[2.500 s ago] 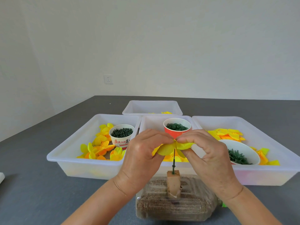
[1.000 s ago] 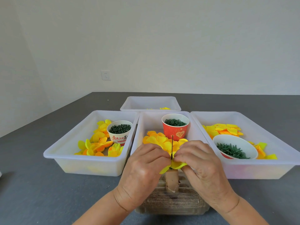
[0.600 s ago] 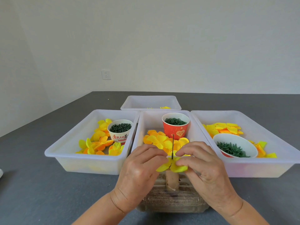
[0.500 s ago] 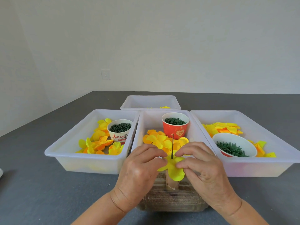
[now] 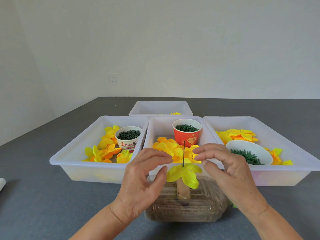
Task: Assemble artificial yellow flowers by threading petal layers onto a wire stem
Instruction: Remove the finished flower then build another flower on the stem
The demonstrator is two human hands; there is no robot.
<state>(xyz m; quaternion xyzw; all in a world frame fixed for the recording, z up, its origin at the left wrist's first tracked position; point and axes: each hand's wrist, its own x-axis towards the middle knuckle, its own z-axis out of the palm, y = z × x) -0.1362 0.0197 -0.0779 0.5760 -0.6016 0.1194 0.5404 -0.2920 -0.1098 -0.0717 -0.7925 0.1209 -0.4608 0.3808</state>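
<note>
Head view: 1 yellow petal layer is seated on the wire stem, just above the cardboard post. Left hand and right hand are held either side of the stem, fingers apart, nothing gripped. 0.5 s ago the layer was pinched; it has since been released. Next layer is judged to be needed from the middle tray behind the stem.

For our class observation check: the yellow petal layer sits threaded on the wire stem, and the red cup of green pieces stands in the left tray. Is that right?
Not quite. The head view shows the red cup in the middle tray, not the left; the yellow petal layer is on the wire stem.
</note>
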